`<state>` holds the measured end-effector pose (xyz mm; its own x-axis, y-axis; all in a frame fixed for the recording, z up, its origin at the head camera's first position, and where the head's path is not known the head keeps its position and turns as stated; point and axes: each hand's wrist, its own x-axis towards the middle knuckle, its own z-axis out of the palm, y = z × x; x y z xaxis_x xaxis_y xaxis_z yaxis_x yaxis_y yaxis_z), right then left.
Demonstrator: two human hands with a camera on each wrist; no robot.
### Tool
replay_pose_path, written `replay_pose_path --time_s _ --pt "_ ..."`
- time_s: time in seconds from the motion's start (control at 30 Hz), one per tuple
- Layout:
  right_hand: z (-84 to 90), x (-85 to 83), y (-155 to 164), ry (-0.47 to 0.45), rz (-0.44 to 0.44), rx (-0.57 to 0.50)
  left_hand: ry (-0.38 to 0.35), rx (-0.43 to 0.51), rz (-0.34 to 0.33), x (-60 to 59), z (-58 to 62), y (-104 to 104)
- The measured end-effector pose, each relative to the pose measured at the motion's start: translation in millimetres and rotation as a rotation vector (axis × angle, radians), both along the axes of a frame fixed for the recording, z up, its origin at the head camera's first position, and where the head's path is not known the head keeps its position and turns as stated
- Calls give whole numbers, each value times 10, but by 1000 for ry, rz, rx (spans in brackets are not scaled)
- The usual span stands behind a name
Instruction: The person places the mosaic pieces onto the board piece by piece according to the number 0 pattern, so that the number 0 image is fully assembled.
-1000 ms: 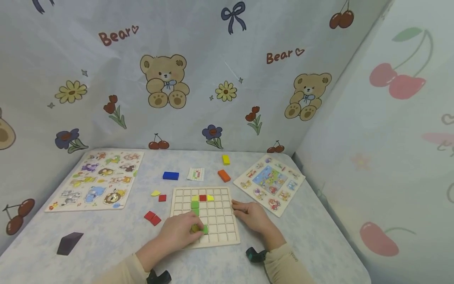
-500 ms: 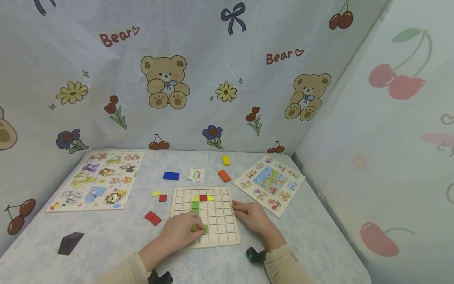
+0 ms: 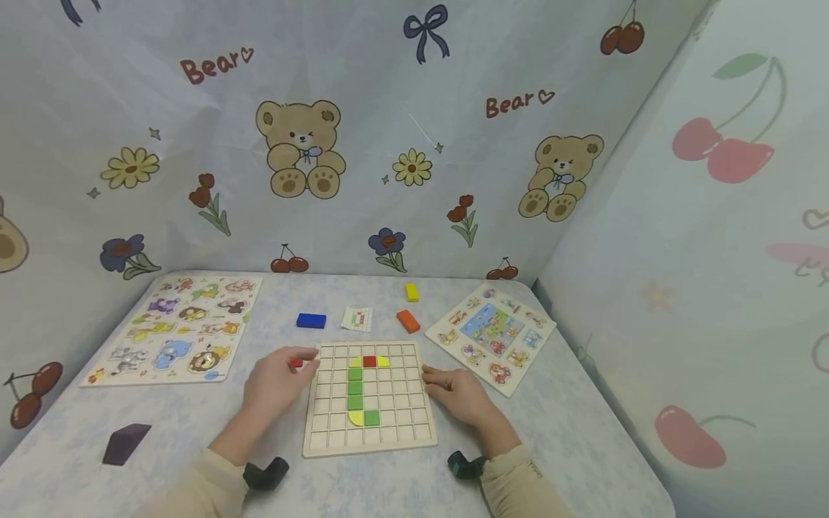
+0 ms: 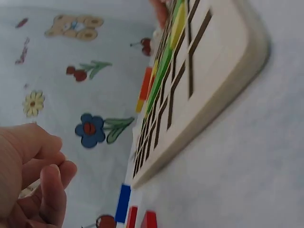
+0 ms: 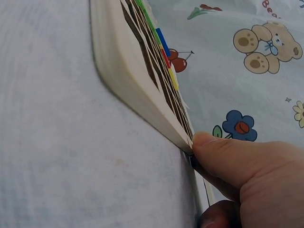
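Observation:
A wooden grid board [image 3: 396, 393] lies in the middle of the table, holding several green tiles [image 3: 355, 388], a red tile [image 3: 369, 361] and yellow rounded tiles [image 3: 355, 418]. My left hand [image 3: 275, 385] hovers just left of the board, fingers loosely bent, with nothing seen between them. A loose red tile [image 3: 296, 363] shows partly beside its fingers; other loose tiles there are covered by the hand in the head view. Along the board's right edge, my right hand [image 3: 463, 396] pinches the rim between thumb [image 5: 221, 154] and fingers.
Behind the board lie a blue block [image 3: 311, 321], a small pattern card [image 3: 358, 319], an orange block [image 3: 408, 321] and a yellow block [image 3: 411, 292]. Puzzle boards stand left [image 3: 171, 327] and right [image 3: 492, 334]. A dark flat piece [image 3: 126, 444] lies at the front left.
My left hand has let go of a yellow rounded tile, which now sits in the grid beside a green one, and has moved left off the board. The right hand has stayed put.

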<state>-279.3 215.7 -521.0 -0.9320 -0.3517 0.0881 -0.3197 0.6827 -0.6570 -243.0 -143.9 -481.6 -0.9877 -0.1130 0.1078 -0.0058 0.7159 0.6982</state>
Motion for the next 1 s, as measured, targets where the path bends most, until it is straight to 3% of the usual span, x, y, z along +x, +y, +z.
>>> replay_pose_path --time_s 0.07,0.2,0.5,0.77,1.0 --pt "-3 -1 6 0 -6 4 -22 -14 34 -90 -51 -173" --pt "-9 -3 14 -1 -14 5 -43 -46 36 -205 -182 -377" --pt "-24 1 0 -4 -5 -9 14 -80 -86 -284 -411 -458" --pt "-11 7 2 -7 -9 -13 22 -107 -81 -293 -432 -452" --pt "-7 1 -1 5 -10 -15 -24 -167 -49 -279 -385 -451"
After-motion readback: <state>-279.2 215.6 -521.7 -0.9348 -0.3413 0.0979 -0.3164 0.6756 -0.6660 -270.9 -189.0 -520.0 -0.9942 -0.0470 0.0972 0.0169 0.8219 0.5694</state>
